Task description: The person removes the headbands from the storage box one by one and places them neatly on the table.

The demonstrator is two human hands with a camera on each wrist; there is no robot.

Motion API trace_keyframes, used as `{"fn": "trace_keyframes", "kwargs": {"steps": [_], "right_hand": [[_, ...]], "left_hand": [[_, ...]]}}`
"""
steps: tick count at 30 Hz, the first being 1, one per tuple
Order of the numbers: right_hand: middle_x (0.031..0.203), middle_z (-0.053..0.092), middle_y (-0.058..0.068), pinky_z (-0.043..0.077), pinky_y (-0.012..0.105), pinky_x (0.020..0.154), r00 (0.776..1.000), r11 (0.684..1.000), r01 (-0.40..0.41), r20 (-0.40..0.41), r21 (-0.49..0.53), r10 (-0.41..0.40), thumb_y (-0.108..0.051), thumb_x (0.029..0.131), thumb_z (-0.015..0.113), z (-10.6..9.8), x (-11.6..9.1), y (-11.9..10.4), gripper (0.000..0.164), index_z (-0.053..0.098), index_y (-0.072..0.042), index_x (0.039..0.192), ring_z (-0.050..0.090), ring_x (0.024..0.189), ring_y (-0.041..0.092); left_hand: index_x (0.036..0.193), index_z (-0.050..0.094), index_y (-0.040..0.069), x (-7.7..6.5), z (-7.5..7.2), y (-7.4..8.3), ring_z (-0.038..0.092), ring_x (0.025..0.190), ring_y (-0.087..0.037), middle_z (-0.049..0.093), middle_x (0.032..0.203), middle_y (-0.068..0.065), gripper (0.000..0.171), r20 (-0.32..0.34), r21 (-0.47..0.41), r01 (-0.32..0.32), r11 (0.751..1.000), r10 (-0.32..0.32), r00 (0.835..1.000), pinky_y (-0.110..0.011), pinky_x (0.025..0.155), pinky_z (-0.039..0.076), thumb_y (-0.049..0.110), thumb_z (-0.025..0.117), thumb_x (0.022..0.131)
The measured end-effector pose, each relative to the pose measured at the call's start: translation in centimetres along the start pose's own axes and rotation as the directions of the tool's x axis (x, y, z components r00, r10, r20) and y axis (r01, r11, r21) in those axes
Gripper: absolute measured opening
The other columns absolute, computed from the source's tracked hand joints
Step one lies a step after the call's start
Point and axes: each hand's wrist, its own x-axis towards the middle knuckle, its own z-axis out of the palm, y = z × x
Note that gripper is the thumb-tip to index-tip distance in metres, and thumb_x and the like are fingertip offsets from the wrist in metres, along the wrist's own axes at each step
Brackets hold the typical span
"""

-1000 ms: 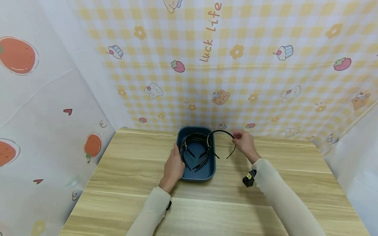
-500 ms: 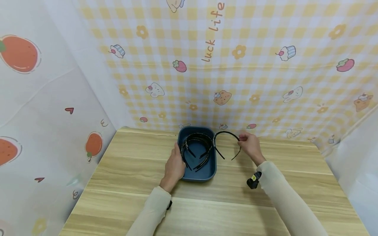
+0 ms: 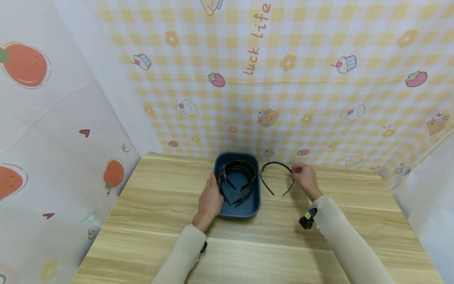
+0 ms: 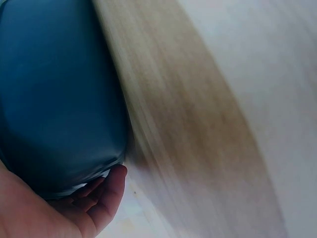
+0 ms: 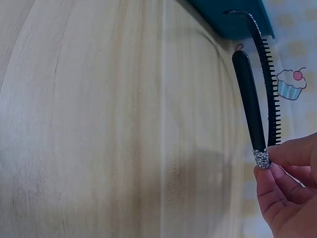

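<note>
A blue plastic bin point(image 3: 250, 208) stands near the back of the wooden table with several black headbands point(image 3: 251, 169) inside, overlapping one another. My left hand point(image 3: 209, 201) holds the bin's left side, its fingers point(image 4: 112, 191) curving along the outer wall in the left wrist view. Just right of the bin, my right hand point(image 3: 306, 179) pinches a thin black headband point(image 5: 250, 99) between thumb and fingers. That headband has comb-like teeth and a glittery silver wrap point(image 5: 261, 158) at the pinched spot. Its arch faces the back wall and its two ends point toward me.
The wooden table point(image 3: 149, 221) spreads around the bin and both forearms. A yellow-checked cloth point(image 3: 234, 94) hangs right behind the table's back edge. White printed cloth point(image 3: 71, 157) closes off the left side.
My right hand has moved right and slightly toward me with the headband, which now lies to the right of the bin instead of overlapping it. The left hand and bin stay in place.
</note>
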Motion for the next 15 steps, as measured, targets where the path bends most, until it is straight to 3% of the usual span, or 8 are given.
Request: {"fn": "trace_keyframes", "kwargs": {"steps": [15], "right_hand": [[0.091, 0.064, 0.020, 0.049, 0.031, 0.063, 0.999, 0.998, -0.040, -0.019, -0.054, 0.039, 0.001, 0.076, 0.062, 1.4, 0.1, 1.5, 0.023, 0.063, 0.007, 0.098, 0.060, 0.081, 0.030]], "left_hand": [[0.145, 0.009, 0.004, -0.2, -0.1, 0.1, 0.039, 0.043, -0.015, 0.041, 0.132, -0.016, 0.071, 0.008, -0.014, 0.008, 1.000, -0.007, 1.000, -0.028, 0.037, 0.031, 0.002, 0.045, 0.084]]}}
